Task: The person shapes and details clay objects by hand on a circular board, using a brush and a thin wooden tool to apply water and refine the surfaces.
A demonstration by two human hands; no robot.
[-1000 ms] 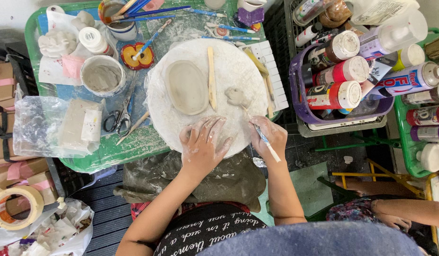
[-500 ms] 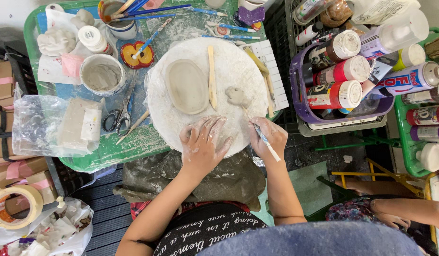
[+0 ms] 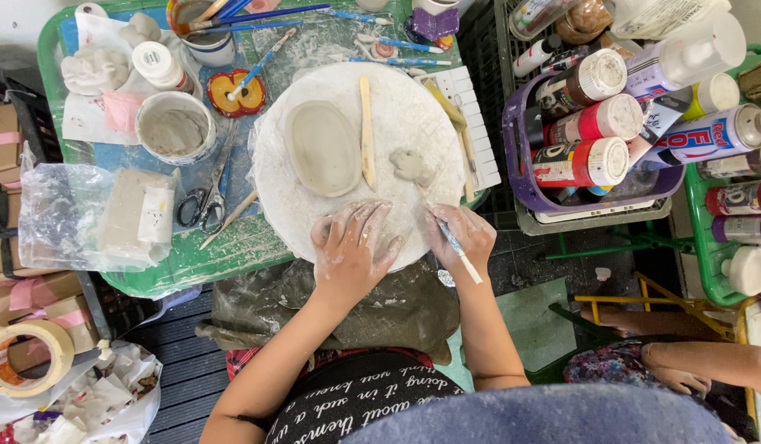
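Note:
My left hand (image 3: 352,248) lies flat, fingers spread, on the near edge of a round white work board (image 3: 397,115), pressing on clay smeared there. My right hand (image 3: 461,234) grips a thin tool with a blue handle (image 3: 456,247), its tip pointing at the board near a small grey clay lump (image 3: 411,165). An oval clay slab (image 3: 323,148) lies on the board's left half. A wooden modelling stick (image 3: 366,131) rests beside the slab. Both hands are dusted with clay.
A tub of grey slip (image 3: 175,127), scissors (image 3: 201,200) and a bagged clay block (image 3: 134,215) lie left on the green table (image 3: 191,263). Brushes lie at the back. A purple basket (image 3: 520,177) of paint bottles stands right. Another person's arm (image 3: 709,362) is at lower right.
None of the objects have moved. My left hand has shifted slightly on the board's near edge; the right hand still holds the tool in the same spot.

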